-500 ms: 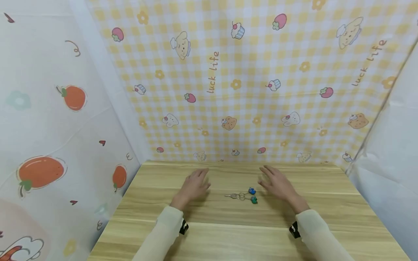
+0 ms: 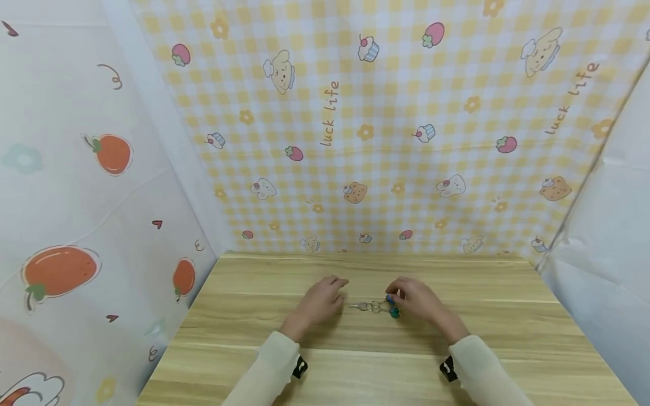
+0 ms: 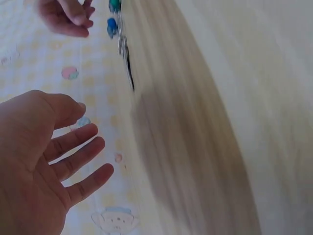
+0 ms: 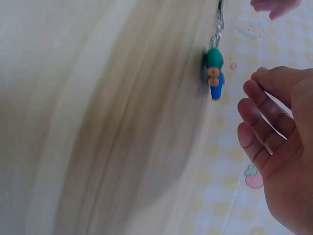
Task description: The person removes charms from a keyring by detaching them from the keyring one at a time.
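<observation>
Keyring (image 2: 376,306) lies flat on wooden table (image 2: 376,372), between both hands: key (image 2: 361,305) pointing left, blue charm (image 2: 389,299) and green charm (image 2: 394,312) at right end, blue one farther. Left hand (image 2: 317,303) loosely spread, holding nothing, near key tip. Right hand (image 2: 418,299) relaxed, fingers bent, empty, just beside charms. Checked cloth (image 2: 386,163) at far side.

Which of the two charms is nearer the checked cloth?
The blue charm; the green charm lies on its near side, farther from the checked cloth.
</observation>
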Tool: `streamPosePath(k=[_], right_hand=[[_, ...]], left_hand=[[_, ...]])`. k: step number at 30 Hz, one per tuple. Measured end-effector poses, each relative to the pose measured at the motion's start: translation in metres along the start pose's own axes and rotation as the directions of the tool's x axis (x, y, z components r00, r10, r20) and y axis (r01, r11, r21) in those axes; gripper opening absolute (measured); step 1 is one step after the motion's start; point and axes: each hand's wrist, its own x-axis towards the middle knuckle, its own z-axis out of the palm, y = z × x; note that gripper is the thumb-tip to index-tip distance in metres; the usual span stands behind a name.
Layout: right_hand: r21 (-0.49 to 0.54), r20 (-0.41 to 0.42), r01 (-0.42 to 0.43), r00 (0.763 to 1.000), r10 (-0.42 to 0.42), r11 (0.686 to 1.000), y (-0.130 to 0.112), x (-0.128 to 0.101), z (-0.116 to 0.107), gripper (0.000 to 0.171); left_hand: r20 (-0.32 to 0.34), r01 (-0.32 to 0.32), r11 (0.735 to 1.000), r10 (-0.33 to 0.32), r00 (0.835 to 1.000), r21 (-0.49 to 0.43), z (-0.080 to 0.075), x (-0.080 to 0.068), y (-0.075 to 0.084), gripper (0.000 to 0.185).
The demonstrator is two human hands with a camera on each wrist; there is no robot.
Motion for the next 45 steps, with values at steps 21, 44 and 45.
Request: streamPosePath(k=[21,44,45], right_hand=[[-0.013,0.035,0.108,0.994,-0.107,0.994,-0.019,0.003,0.024,0.011],[-0.041,0.032,0.126,0.992,-0.125,0.991,-0.024,0.002,0.034,0.018],[-0.036,0.032,0.121,0.992,-0.120,0.992,-0.024,0.002,0.034,0.017]], left_hand=[[-0.026,-0.169,0.974,0.175,0.984,0.147,0.036,0.011,0.037,0.014],[0.010,-0.116,0.959,0.118,0.993,0.258,0.043,0.016,0.054,0.007],[0.011,-0.116,0.958,0.117,0.993,0.263,0.042,0.016,0.054,0.006]])
